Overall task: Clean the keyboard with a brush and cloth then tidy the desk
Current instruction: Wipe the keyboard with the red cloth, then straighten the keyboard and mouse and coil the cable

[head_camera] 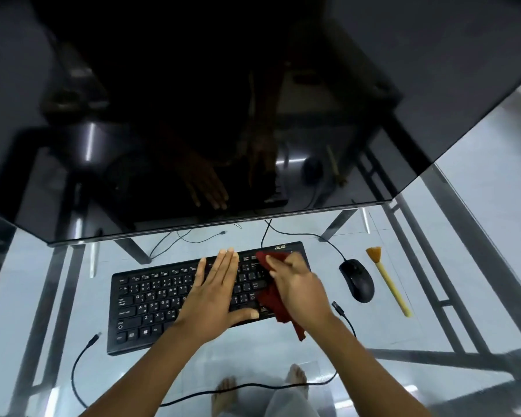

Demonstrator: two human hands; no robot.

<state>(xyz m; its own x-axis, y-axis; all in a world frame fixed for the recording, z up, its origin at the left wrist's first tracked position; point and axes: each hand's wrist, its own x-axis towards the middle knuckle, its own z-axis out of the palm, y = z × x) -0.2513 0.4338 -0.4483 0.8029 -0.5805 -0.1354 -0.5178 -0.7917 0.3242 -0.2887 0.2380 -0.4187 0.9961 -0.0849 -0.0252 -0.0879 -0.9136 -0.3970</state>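
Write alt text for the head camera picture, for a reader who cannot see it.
A person's right hand presses a dark red cloth on the right end of a black keyboard, while the left hand lies flat on the keys. A mouse and a brush lie to the right on the glass desk, before a dark monitor.

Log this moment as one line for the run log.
step: wiping | left hand: flat on black keyboard | right hand: holds dark red cloth on keys | tan bristle brush: on glass desk beside black mouse
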